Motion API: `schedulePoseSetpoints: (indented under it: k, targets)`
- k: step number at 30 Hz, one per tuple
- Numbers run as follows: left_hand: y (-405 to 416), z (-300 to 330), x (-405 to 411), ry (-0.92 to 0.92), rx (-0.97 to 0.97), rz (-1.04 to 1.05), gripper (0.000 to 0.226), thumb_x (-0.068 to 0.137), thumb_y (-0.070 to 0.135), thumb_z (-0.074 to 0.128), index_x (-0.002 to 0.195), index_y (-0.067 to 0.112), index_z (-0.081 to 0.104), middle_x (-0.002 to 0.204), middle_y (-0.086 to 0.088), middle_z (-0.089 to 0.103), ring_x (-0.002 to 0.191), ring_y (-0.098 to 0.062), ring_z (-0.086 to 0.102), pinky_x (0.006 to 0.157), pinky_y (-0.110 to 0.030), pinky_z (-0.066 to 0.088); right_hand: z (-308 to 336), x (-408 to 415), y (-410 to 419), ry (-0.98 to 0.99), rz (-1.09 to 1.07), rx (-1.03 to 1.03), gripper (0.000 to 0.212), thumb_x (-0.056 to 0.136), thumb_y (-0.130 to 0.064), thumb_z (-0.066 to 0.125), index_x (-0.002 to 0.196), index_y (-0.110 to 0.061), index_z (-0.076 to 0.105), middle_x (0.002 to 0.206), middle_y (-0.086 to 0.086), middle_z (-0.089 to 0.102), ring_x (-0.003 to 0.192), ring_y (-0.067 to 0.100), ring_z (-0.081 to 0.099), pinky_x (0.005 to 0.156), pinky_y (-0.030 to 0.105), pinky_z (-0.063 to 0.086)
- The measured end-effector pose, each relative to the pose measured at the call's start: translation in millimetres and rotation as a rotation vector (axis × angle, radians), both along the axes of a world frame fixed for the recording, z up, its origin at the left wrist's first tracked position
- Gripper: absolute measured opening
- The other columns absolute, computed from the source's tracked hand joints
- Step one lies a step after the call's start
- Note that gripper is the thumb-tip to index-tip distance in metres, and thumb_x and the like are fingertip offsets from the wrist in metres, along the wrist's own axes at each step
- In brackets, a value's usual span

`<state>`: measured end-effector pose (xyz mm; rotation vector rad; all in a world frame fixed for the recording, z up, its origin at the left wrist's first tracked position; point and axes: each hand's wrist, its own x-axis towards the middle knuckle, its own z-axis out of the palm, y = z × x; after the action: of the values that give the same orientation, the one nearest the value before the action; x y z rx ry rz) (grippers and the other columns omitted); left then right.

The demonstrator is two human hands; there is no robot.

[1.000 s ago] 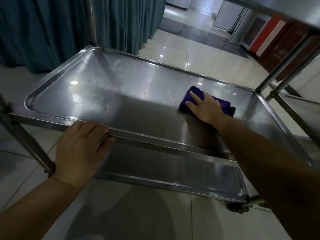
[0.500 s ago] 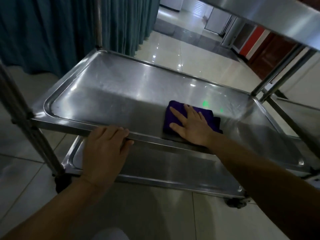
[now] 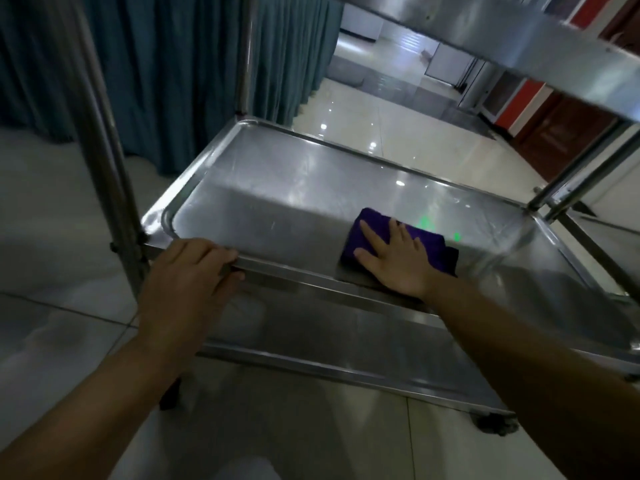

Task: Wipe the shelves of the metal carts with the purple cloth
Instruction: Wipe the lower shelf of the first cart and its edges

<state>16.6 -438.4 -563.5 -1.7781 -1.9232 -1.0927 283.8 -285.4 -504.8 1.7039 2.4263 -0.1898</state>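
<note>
the right hand [image 3: 398, 261] is laid flat with its fingers spread on the purple cloth [image 3: 429, 242], which is pressed against the middle shelf [image 3: 294, 202] of the metal cart, right of the frame's centre and close to the shelf's near edge. the cloth is folded into a thick pad, and its far and right edges are seen past the fingertips. the left hand [image 3: 187, 275] is curled over the near rim of the same shelf, left of centre, with the fingers wrapped on top of the rim and the thumb tucked at its front. a lower shelf [image 3: 346, 341] is seen beneath, between the two forearms, and an upper shelf [image 3: 519, 39] is cut off along the upper right of the frame. an upright post [image 3: 104, 150] is found at the left, beside the left hand. a teal curtain [image 3: 173, 64] is hung across the upper left, and a glossy tiled floor [image 3: 398, 133] is seen beyond the cart. two small green light spots are reflected on the shelf just beyond the cloth.
</note>
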Motion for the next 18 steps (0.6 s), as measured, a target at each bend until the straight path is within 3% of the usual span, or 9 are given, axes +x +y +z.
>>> schedulePoseSetpoints:
  k: [4,8,14,18]
  targets:
    - [1.8,-1.0,5.0,-0.037,0.062,-0.005,0.024,0.078,0.024,0.066,0.092,0.005,0.072,0.085,-0.010,0.066,0.079,-0.029,0.059,0.078,-0.030,0.038,-0.3,-18.3,-27.4,-0.017,0.097,0.000,0.063,0.096,-0.064,0.020,0.150,-0.045,-0.005,0.161,0.008,-0.016,0.148,0.025,-0.014,0.117,0.045,-0.008]
    - [2.8,-3.8,5.7,-0.032,0.047,0.008,0.025,0.082,0.026,0.062,0.093,0.005,0.071,0.086,-0.009,0.066,0.081,-0.031,0.060,0.078,-0.033,0.039,0.6,-18.5,5.0,0.014,0.070,0.036,0.063,0.095,-0.065,0.021,0.151,-0.044,0.002,0.162,0.008,-0.008,0.148,0.025,-0.007,0.118,0.046,-0.004]
    - [5.1,-5.9,10.5,-0.094,0.044,0.024,0.031,0.083,0.033,0.057,0.093,0.008,0.072,0.090,-0.006,0.067,0.089,-0.023,0.054,0.079,-0.023,0.031,-2.0,-31.4,87.5,0.030,-0.059,0.081,0.065,0.094,-0.068,0.019,0.152,-0.042,0.005,0.162,0.011,0.000,0.148,0.030,-0.002,0.117,0.051,0.001]
    - [4.0,-5.1,13.5,-0.108,0.058,0.017,0.029,0.082,0.031,0.058,0.092,0.008,0.072,0.093,-0.007,0.065,0.092,-0.018,0.050,0.082,-0.019,0.029,-2.7,-36.5,82.4,0.004,-0.038,0.072,0.066,0.094,-0.068,0.017,0.152,-0.041,-0.001,0.161,0.014,-0.005,0.148,0.033,-0.005,0.118,0.052,0.001]
